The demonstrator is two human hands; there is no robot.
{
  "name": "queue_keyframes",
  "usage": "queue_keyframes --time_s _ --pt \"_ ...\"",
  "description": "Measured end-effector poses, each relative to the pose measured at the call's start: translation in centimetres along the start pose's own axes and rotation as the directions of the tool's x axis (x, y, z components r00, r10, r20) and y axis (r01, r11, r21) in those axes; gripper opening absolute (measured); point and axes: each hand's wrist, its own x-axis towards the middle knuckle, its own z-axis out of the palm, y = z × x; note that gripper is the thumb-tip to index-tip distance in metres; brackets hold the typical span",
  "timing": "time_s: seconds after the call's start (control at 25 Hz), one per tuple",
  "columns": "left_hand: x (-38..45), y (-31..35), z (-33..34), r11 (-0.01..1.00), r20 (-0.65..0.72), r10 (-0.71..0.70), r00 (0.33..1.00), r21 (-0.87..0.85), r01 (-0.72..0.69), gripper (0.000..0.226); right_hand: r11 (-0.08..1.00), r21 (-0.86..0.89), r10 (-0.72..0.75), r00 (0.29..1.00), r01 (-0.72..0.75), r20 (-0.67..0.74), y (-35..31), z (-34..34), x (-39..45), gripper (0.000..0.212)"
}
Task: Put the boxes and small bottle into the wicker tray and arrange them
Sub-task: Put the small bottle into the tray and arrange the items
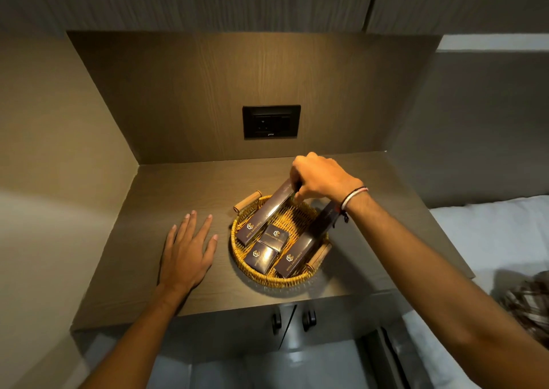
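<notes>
Head view, steeply down, close

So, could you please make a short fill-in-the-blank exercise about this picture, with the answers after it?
1. The wicker tray holds ___ dark boxes.
2. The left hand lies flat on the ___, beside the tray.
3. The right hand reaches down at the far end of the ___ long box.
4. On the wall behind the tray there is a black ___.

Answers: four; countertop; left; socket panel
</notes>
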Motion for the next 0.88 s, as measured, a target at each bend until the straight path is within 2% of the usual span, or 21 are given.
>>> queue_keyframes --time_s 0.2,0.4,0.52,0.6,0.72,0.76,0.8,0.88 --pt "0.1 0.0 0.1 1.0 0.006 0.0 1.0 0.012 0.0 0.065 0.989 -0.145 0.015 1.0 -0.012 0.015 -1.1 4.4 -0.7 0.044" --pt "0.1 -0.2 0.1 1.0 -0.001 0.007 1.0 0.015 -0.007 0.066 0.98 -0.201 -0.004 0.999 -0.005 -0.044 -1.3 5.9 -0.1 0.043" --pt "0.1 -0.3 0.2 1.0 0.009 0.0 1.0 0.016 0.0 0.065 0.982 -0.19 0.005 1.0 -0.006 -0.005 -1.6 5.2 -0.5 0.054" --pt "0.2 -0.2 0.2 1.0 0.013 -0.006 1.0 0.011 0.006 0.062 0.994 -0.1 0.042 0.999 -0.045 -0.032 -1.5 3.9 -1.4 0.06" --pt "0.5 -0.1 -0.3 0.999 0.006 -0.026 1.0 -0.042 0.027 0.049 0.974 0.188 0.179 0.944 -0.13 -0.278 -0.2 2.6 -4.9 0.049" --pt "1.2 0.1 -1.1 0.992 0.016 -0.051 0.999 -0.118 0.053 0.042 0.944 0.287 0.254 0.914 -0.163 -0.315 0.5 2.6 -6.4 0.046" --pt "2.2 0.6 -2.2 0.966 0.036 -0.086 0.996 -0.242 0.092 0.037 0.907 0.362 0.328 0.901 -0.216 -0.285 1.2 2.7 -7.8 0.047" --pt "5.0 1.7 -4.6 0.866 0.094 -0.108 0.99 -0.48 0.14 0.033 0.797 0.492 0.424 0.905 -0.35 -0.044 2.1 3.7 -10.1 0.047"
